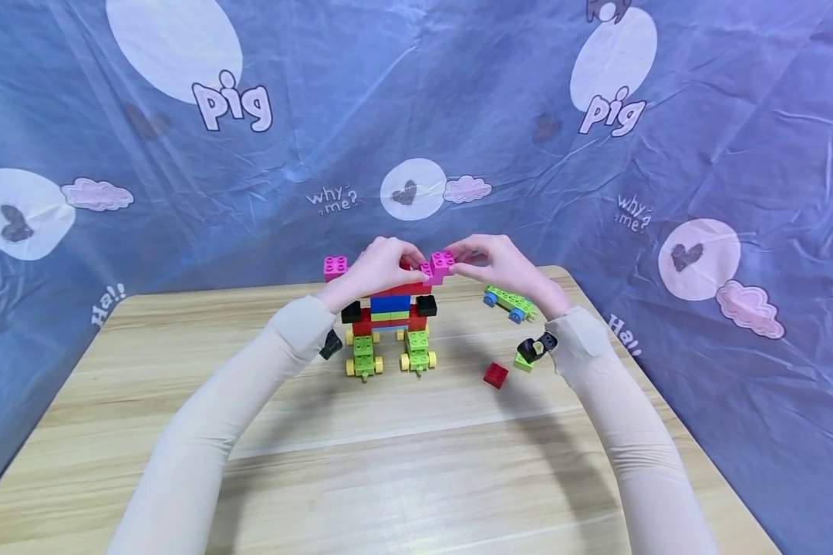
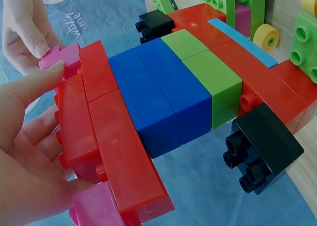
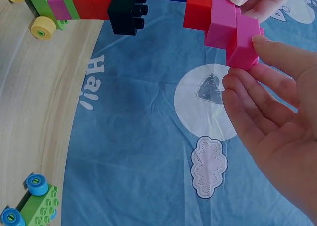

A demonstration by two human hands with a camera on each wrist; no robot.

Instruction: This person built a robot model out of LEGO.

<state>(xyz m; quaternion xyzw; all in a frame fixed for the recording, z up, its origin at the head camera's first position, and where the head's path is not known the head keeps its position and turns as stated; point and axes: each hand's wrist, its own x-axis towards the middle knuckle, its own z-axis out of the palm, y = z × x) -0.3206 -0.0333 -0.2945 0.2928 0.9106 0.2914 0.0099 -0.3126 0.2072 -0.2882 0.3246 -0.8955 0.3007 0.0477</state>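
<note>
A figure of toy building bricks stands on two green wheeled legs, with blue bricks point(image 1: 391, 303) in its middle and red ones above. My left hand point(image 1: 378, 268) grips its top; the thumb reaches the inner pink brick point(image 3: 223, 23), and the fingers curl behind the upper red brick point(image 2: 79, 122). At the figure's right end my right hand point(image 1: 489, 258) pinches the outer pink brick point(image 3: 244, 42) between thumb and fingertips. That brick sits stepped up against the inner pink one. Another pink brick point(image 1: 335, 267) tops the left end, partly behind my left wrist.
Black bricks point(image 1: 426, 305) stick out at the figure's sides. On the wooden table point(image 1: 403, 478), to the right, lie a loose red brick point(image 1: 496, 375), a green brick point(image 1: 524, 362) and a green base with blue wheels point(image 1: 508, 301). A blue printed cloth point(image 1: 361, 139) hangs behind.
</note>
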